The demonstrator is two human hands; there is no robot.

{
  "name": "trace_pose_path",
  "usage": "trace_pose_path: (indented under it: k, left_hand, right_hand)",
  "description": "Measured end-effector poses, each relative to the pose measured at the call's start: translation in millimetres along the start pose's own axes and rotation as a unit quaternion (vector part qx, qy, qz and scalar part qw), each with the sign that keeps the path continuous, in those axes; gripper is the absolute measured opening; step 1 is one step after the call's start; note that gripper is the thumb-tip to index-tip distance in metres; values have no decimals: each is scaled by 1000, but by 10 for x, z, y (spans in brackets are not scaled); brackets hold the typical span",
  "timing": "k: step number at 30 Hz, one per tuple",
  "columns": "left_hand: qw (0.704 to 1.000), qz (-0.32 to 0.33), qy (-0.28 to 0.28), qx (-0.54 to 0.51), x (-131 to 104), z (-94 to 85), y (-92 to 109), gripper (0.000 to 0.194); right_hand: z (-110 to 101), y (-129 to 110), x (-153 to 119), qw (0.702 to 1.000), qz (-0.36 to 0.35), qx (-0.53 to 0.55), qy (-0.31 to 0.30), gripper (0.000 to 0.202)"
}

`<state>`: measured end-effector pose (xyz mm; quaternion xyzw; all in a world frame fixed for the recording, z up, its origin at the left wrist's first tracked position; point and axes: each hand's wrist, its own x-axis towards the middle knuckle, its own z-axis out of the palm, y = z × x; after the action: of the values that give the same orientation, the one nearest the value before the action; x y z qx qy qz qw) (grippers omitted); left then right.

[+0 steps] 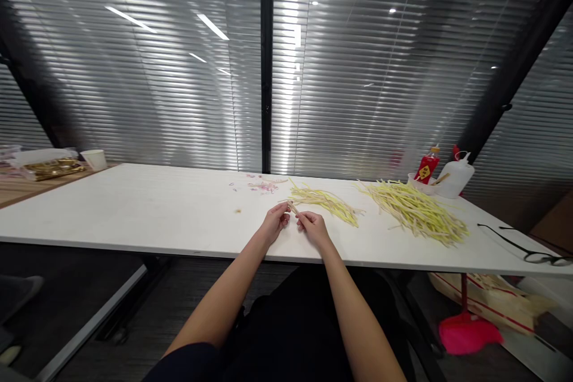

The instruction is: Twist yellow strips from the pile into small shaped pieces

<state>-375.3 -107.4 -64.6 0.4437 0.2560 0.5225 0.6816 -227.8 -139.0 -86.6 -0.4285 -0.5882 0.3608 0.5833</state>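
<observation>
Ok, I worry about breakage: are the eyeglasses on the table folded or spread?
The eyeglasses are spread open: two thin dark temples reach out from the lenses over the white table.

Light: cool and even over the white desk (147,203), shadows faint | Glare: bright streaks and spots lay across the blinds (179,83), strongest just right of the dark post (267,71) | Dim: floor (179,292) sank into gloom | Focus: hands (274,224) looked slightly soft | Distortion: side frames (519,71) leaned, outer edges stretched and blurred
</observation>
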Motion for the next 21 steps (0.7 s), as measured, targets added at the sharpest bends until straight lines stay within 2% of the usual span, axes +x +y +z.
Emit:
trace_pose_path:
  k: [5,8,13,18,21]
  left_hand:
    - [1000,1,-12,22,-11,16,3,48]
    - [1000,2,-4,24,-11,13,-4,46]
    - [1000,2,24,-7,16,-20,-29,36]
    - [999,-13,47,1,21,-37,-43,33]
    - [999,-8,45,2,15,-37,-46,36]
  right_hand:
    - [13,-10,-9,1000,3,-8,-10,34]
    - [19,-30,-20,1000,1,-18,-14,35]
    - [16,0,4,998,34,21,46,49]
    - [8,22,10,999,6,-7,36,41]
    - [-1,26,6,998,2,-30,55,38]
